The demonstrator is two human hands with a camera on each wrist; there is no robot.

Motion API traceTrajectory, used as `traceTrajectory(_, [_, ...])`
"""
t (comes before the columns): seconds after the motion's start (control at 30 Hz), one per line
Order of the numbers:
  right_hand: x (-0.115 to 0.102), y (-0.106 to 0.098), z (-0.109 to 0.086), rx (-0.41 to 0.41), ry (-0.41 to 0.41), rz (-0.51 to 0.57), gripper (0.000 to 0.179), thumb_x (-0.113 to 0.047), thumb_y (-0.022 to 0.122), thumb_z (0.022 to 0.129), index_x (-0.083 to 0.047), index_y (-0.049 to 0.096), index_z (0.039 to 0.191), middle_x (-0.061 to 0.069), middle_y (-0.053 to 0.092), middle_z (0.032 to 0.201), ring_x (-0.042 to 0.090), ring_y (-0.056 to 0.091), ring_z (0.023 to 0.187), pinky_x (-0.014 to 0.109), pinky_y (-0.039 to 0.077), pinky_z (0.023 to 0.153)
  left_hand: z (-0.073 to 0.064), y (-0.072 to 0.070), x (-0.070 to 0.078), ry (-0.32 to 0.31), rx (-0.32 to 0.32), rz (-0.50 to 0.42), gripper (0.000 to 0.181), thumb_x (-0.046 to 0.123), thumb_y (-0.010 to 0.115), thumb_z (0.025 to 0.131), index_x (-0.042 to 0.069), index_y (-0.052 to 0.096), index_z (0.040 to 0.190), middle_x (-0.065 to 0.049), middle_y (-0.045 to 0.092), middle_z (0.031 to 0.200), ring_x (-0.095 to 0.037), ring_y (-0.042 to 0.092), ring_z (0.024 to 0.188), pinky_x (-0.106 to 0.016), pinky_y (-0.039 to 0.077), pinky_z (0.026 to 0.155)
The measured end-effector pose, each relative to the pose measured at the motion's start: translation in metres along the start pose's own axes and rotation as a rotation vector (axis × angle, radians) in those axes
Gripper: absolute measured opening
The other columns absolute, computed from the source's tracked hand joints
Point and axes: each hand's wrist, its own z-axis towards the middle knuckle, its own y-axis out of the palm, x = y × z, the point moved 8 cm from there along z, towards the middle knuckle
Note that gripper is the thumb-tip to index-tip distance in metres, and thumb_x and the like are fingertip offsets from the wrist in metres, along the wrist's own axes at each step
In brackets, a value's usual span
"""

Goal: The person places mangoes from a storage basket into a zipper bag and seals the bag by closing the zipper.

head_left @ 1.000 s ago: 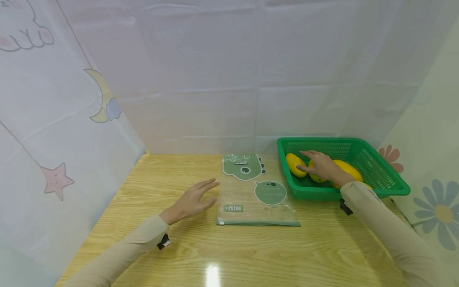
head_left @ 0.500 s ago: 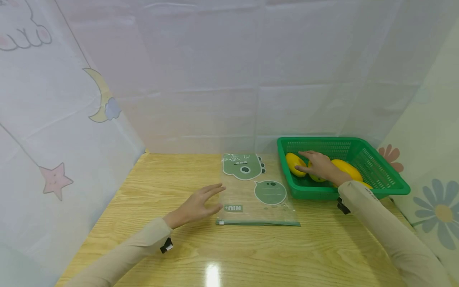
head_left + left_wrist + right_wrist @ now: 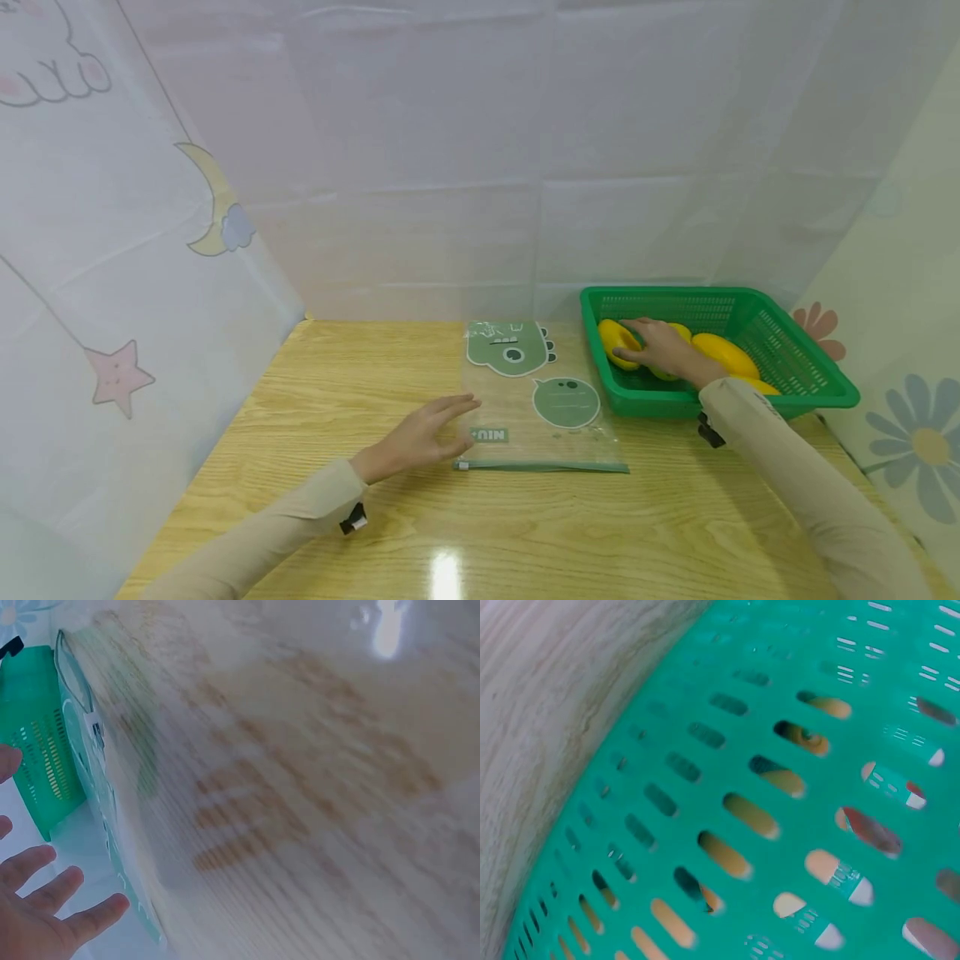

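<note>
The green plastic basket [image 3: 622, 404] holds several yellow, oval, mango-like fruits. My right hand [image 3: 663, 346] reaches into it, thumb and fingers spread at the right side of the leftmost yellow fruit [image 3: 613, 340]. Another yellow fruit [image 3: 681, 331] shows partly behind this hand. In the right wrist view the basket wall [image 3: 667, 817] hides most of the hand. My left hand [image 3: 416, 442] hovers with fingers extended at the left edge of a clear zip bag [image 3: 487, 400] with green cartoon prints. Its slider [image 3: 462, 466] sits at the left end of the green strip, nearest me.
Two more yellow fruits, a large one [image 3: 726, 357] and a partly hidden one [image 3: 761, 386], lie at the right in the basket. The wooden table [image 3: 525, 533] backs onto a pale wall sheet [image 3: 420, 208]. A flower-printed sheet [image 3: 918, 350] borders the right side.
My left hand has moved right, onto the bag's left edge. My right hand has shifted slightly left toward the leftmost fruit, uncovering more of the fruit behind it. Bag and basket have stayed put.
</note>
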Motion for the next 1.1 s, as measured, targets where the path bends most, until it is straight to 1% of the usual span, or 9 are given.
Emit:
traceTrajectory(0.17, [-0.002,0.002,0.001,-0.001,-0.003,0.029,0.064,-0.030,0.066,0.096,0.012,0.045,0.140,0.039,0.049,0.134,0.051,0.055,0.110,0.065,0.041,0.096,0.000,0.003,0.005,0.029,-0.005,0.003,0.058,0.026,0.069,0.093,0.008,0.049,0.145,-0.015,0.047,0.147,-0.036,0.048,0.130,-0.051,0.045,0.101])
traceTrajectory(0.27, [-0.004,0.003,0.002,-0.008,-0.011,0.048,0.064,-0.027,0.067,0.095,0.014,0.045,0.138,0.036,0.057,0.122,0.039,0.061,0.083,0.061,0.045,0.091,0.000,0.007,0.007,0.030,-0.018,-0.009,0.055,0.024,0.069,0.094,0.006,0.051,0.143,-0.015,0.049,0.146,-0.035,0.048,0.130,-0.049,0.044,0.102])
traceTrajectory(0.33, [-0.006,0.003,0.002,-0.013,-0.018,0.048,0.063,-0.026,0.067,0.095,0.016,0.045,0.137,0.035,0.059,0.118,0.033,0.059,0.077,0.059,0.047,0.088,0.000,0.010,0.007,0.033,-0.032,-0.010,0.053,0.023,0.068,0.094,0.006,0.052,0.141,-0.015,0.050,0.144,-0.034,0.049,0.130,-0.048,0.044,0.102])
traceTrajectory(0.4, [-0.008,0.003,0.001,-0.022,-0.021,0.050,0.063,-0.024,0.067,0.095,0.017,0.044,0.137,0.035,0.060,0.117,0.035,0.059,0.079,0.059,0.047,0.087,0.000,0.013,0.009,0.029,-0.055,-0.015,0.050,0.022,0.067,0.095,0.005,0.054,0.139,-0.016,0.052,0.142,-0.035,0.049,0.130,-0.048,0.043,0.103])
traceTrajectory(0.5, [-0.010,0.004,0.000,-0.035,-0.024,0.037,0.062,-0.024,0.067,0.096,0.018,0.044,0.136,0.038,0.056,0.124,0.045,0.060,0.103,0.062,0.045,0.092,0.000,0.016,0.011,0.036,-0.078,-0.005,0.047,0.022,0.067,0.095,0.005,0.056,0.137,-0.018,0.053,0.141,-0.035,0.049,0.130,-0.048,0.043,0.104])
traceTrajectory(0.57, [-0.009,0.004,0.000,-0.043,-0.022,0.037,0.062,-0.023,0.066,0.096,0.018,0.045,0.136,0.037,0.057,0.123,0.047,0.059,0.105,0.062,0.045,0.091,0.000,0.016,0.013,0.043,-0.087,-0.005,0.046,0.022,0.067,0.095,0.006,0.057,0.137,-0.019,0.053,0.141,-0.035,0.048,0.130,-0.048,0.043,0.104])
traceTrajectory(0.73, [-0.006,0.006,0.000,-0.057,-0.012,0.045,0.060,-0.024,0.066,0.096,0.019,0.047,0.133,0.032,0.063,0.111,0.037,0.061,0.090,0.058,0.049,0.084,0.001,0.018,0.016,0.071,-0.084,0.016,0.046,0.022,0.070,0.093,0.007,0.058,0.135,-0.019,0.055,0.138,-0.034,0.051,0.127,-0.047,0.044,0.103])
traceTrajectory(0.97, [-0.004,0.010,0.001,-0.079,-0.022,0.027,0.056,-0.022,0.066,0.096,0.019,0.049,0.131,0.023,0.066,0.096,0.028,0.061,0.078,0.054,0.051,0.079,-0.001,0.022,0.019,0.086,-0.116,0.078,0.045,0.027,0.068,0.095,0.009,0.059,0.135,-0.017,0.056,0.137,-0.030,0.052,0.126,-0.043,0.046,0.102])
traceTrajectory(1.1, [-0.005,0.010,0.000,-0.079,-0.025,0.002,0.055,-0.019,0.068,0.094,0.019,0.050,0.129,0.020,0.065,0.092,0.028,0.060,0.078,0.052,0.051,0.077,-0.001,0.022,0.021,0.082,-0.113,0.091,0.045,0.027,0.068,0.095,0.009,0.059,0.135,-0.015,0.057,0.137,-0.029,0.053,0.125,-0.042,0.046,0.101])
